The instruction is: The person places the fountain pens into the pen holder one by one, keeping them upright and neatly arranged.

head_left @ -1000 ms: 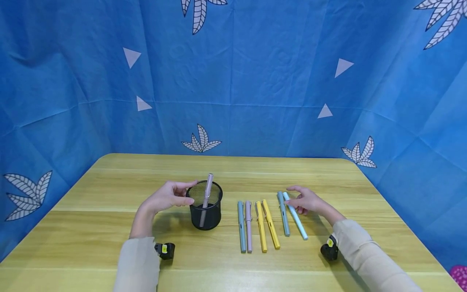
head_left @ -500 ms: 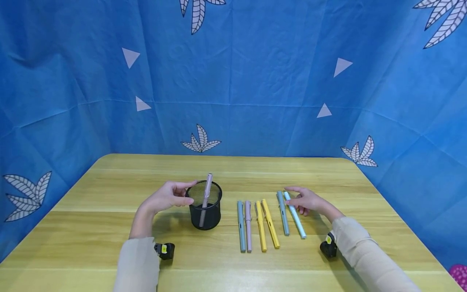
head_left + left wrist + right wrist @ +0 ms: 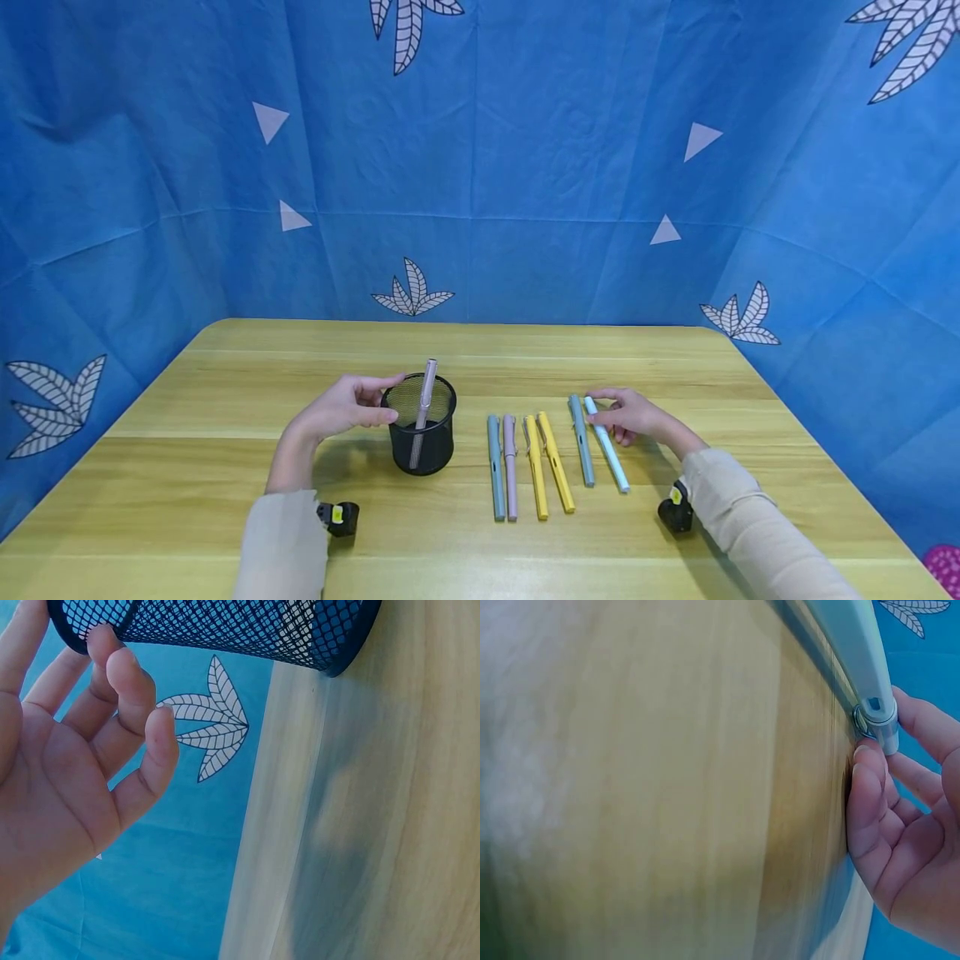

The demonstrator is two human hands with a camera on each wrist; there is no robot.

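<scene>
My left hand (image 3: 348, 406) pinches the rim of a black mesh pen holder (image 3: 433, 450) between thumb and fingers. In the left wrist view the holder's mesh wall (image 3: 217, 626) crosses the top, and the lower fingers (image 3: 135, 690) are loosely bent. A pale lilac pen (image 3: 427, 387) leans inside the holder. On the right, my right hand (image 3: 633, 415) has its thumb and fingers about the capped end of a light blue pen (image 3: 611, 457). That pen's clip and cap end (image 3: 885, 724) lie between the fingertips in the right wrist view. Close to its left lies a grey-blue pen (image 3: 582, 446).
Further left on the wooden table (image 3: 420, 550) lie a teal pen (image 3: 496, 471), a lilac pen (image 3: 511, 471) and two yellow pens, one (image 3: 537, 471) beside the other (image 3: 557, 467). Blue patterned cloth (image 3: 555, 167) hangs behind the table's far edge.
The light blue pen has shifted very slightly to the left under my right hand, which has moved a little with it. My left hand and the pen holder have stayed in place.
</scene>
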